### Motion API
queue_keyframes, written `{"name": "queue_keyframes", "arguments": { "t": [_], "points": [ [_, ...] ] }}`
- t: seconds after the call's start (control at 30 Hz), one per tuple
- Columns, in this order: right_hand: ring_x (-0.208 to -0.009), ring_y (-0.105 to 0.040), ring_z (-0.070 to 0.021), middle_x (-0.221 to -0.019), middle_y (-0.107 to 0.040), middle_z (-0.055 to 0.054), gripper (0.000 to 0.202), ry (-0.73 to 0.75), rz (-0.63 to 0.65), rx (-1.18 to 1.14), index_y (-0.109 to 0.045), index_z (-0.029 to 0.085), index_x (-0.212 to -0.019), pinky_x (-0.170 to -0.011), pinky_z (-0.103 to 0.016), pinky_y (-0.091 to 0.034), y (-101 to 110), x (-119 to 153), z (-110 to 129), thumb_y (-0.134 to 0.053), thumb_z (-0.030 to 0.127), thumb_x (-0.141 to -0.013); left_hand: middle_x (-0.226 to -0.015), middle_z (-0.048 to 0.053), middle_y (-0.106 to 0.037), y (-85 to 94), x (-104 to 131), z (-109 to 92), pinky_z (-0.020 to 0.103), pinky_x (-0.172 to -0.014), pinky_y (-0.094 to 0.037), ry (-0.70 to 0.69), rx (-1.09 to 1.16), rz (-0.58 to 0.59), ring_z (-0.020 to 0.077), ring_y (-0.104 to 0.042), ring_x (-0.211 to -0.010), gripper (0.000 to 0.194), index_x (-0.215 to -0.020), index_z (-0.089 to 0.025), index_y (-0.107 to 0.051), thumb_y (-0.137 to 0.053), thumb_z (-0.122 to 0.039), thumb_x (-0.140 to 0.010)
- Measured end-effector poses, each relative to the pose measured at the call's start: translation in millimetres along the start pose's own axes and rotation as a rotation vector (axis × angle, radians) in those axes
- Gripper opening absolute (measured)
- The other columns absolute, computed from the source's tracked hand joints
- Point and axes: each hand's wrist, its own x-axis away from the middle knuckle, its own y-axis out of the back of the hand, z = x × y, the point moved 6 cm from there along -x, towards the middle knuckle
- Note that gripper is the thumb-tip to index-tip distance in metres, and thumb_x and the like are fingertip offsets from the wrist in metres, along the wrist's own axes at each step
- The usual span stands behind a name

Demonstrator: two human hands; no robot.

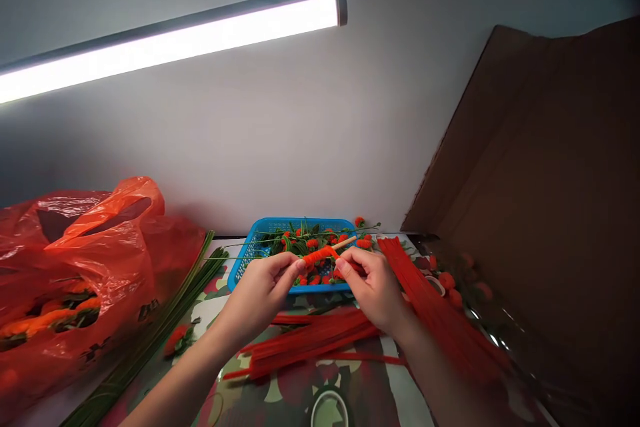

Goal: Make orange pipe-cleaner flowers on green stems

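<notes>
Above the basket's front edge, an orange-red chenille stem [318, 256] is coiled around a thin pale wooden stick [345, 243]. My left hand [273, 280] is closed in a pinch at the left end of the coil. With thumb and forefinger, my right hand [369, 280] pinches the chenille stem near the right end of the coil, where the bare stick pokes out up and to the right. Behind both hands stands a blue plastic basket [239, 265] holding several small orange-red fuzzy flowers with green stems.
Red chenille bundles lie below my hands [310, 347] and to the right [420, 280]. Long green stems [165, 320] and an orange plastic bag [125, 247] are at left. A round roll [329, 408] sits in front. Cardboard [540, 147] rises at right; a lamp [200, 33] hangs above.
</notes>
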Motion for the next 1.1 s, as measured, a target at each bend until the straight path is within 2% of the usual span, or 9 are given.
{"name": "queue_keyframes", "arguments": {
  "t": [0.07,0.13,0.27,0.4,0.5,0.6,0.83,0.93,1.1],
  "points": [
    [-0.057,-0.041,-0.0108,-0.060,-0.046,0.002,0.031,-0.037,0.040,-0.152,-0.055,0.017,-0.068,-0.053,-0.023,-0.031,-3,-3,-8,-0.049,0.038,-0.089,-0.060,-0.003,-0.040,-0.5,0,-3,0.022,-0.054,-0.028,-0.016,0.078,0.011,0.0120,-0.036,-0.058,0.039,-0.067,-0.016,-0.054,-0.042,-0.046,-0.088],
    [-0.060,-0.043,-0.0113,-0.065,-0.050,0.001,0.032,-0.070,0.133,-0.313,-0.059,0.017,-0.071,-0.056,-0.022,-0.034,-6,-6,-17,-0.053,0.044,-0.086,-0.062,-0.003,-0.041,-1.7,1,-5,0.021,-0.055,-0.029,-0.037,0.152,0.064,0.0116,-0.036,-0.060,0.039,-0.069,-0.015,-0.055,-0.042,-0.046,-0.089],
    [-0.060,-0.044,-0.0098,-0.067,-0.051,0.001,0.034,-0.096,0.358,-0.521,-0.061,0.016,-0.068,-0.057,-0.022,-0.035,-8,-8,-26,-0.064,0.048,-0.078,-0.059,-0.004,-0.033,-7.5,3,-2,0.022,-0.050,-0.024,-0.056,0.240,0.246,0.0101,-0.027,-0.056,0.042,-0.069,-0.015,-0.057,-0.042,-0.049,-0.089],
    [-0.058,-0.045,-0.0087,-0.065,-0.054,0.001,0.033,-0.126,0.595,-0.512,-0.063,0.014,-0.067,-0.055,-0.021,-0.034,-10,-2,-27,-0.068,0.045,-0.075,-0.062,-0.002,-0.039,-15.8,9,1,0.022,-0.052,-0.025,-0.057,0.251,0.484,0.0106,-0.030,-0.058,0.043,-0.069,-0.014,-0.059,-0.045,-0.050,-0.088],
    [-0.059,-0.047,-0.0091,-0.065,-0.056,0.001,0.026,-0.098,0.664,-0.424,-0.067,0.014,-0.070,-0.056,-0.020,-0.037,-10,2,-25,-0.069,0.039,-0.076,-0.060,-0.003,-0.035,-16.8,14,2,0.023,-0.051,-0.023,-0.039,0.150,0.589,0.0105,-0.028,-0.057,0.041,-0.066,-0.014,-0.058,-0.048,-0.048,-0.086],
    [-0.061,-0.048,-0.0097,-0.067,-0.059,0.000,0.017,-0.103,0.643,-0.292,-0.069,0.014,-0.073,-0.054,-0.020,-0.037,-10,3,-27,-0.067,0.030,-0.077,-0.059,-0.004,-0.034,-13.2,16,2,0.023,-0.051,-0.023,-0.022,0.023,0.600,0.0108,-0.027,-0.056,0.040,-0.064,-0.015,-0.055,-0.046,-0.046,-0.087],
    [-0.056,-0.046,-0.0094,-0.065,-0.059,0.001,0.012,-0.102,0.563,-0.030,-0.069,0.015,-0.076,-0.048,-0.019,-0.032,-15,5,-28,-0.060,0.022,-0.079,-0.055,-0.003,-0.037,-8.5,15,5,0.023,-0.047,-0.021,-0.001,-0.139,0.481,0.0115,-0.027,-0.053,0.037,-0.061,-0.017,-0.057,-0.047,-0.044,-0.084],
    [-0.056,-0.046,-0.0095,-0.065,-0.059,0.001,0.012,-0.027,0.429,0.096,-0.067,0.016,-0.073,-0.049,-0.021,-0.031,-12,3,-19,-0.058,0.020,-0.081,-0.054,-0.003,-0.038,-6.6,13,7,0.024,-0.046,-0.020,0.008,-0.200,0.384,0.0117,-0.026,-0.051,0.038,-0.059,-0.018,-0.052,-0.046,-0.046,-0.085],
    [-0.067,-0.053,-0.0126,-0.075,-0.064,0.000,0.010,0.097,0.181,0.222,-0.064,0.019,-0.078,-0.057,-0.022,-0.035,0,0,-1,-0.056,0.018,-0.084,-0.056,-0.003,-0.042,-1.7,11,1,0.024,-0.048,-0.020,-0.002,-0.264,0.221,0.0123,-0.030,-0.051,0.036,-0.063,-0.020,-0.048,-0.042,-0.045,-0.088]
  ]
}}
